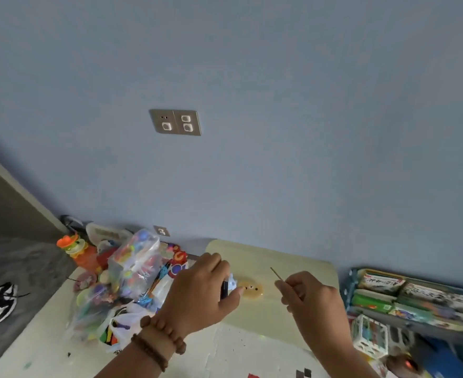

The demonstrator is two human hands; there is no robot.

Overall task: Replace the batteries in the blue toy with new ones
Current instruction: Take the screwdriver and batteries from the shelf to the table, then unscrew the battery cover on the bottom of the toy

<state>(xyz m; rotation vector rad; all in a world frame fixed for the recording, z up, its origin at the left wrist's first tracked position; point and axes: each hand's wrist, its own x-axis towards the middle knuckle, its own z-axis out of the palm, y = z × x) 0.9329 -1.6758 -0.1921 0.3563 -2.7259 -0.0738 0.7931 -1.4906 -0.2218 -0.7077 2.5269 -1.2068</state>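
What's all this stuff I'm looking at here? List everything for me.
Blue toy: one, pale blue, held in the left hand.
Thin stick: one, brownish, pinched in the right hand.
Round piece: one, yellowish with dark dots, on the mat beside the toy.
Mat: one, pale yellow, on the table against the wall.
Toy bags: several, clear, multicoloured contents, left of the mat.
Orange bottle: one, far left.
Socket plate: one, grey, on the blue wall.
Book rack: one, colourful books, right.
Shoes: black and white, on the floor.
Hands: left, beaded bracelets on the wrist; right.
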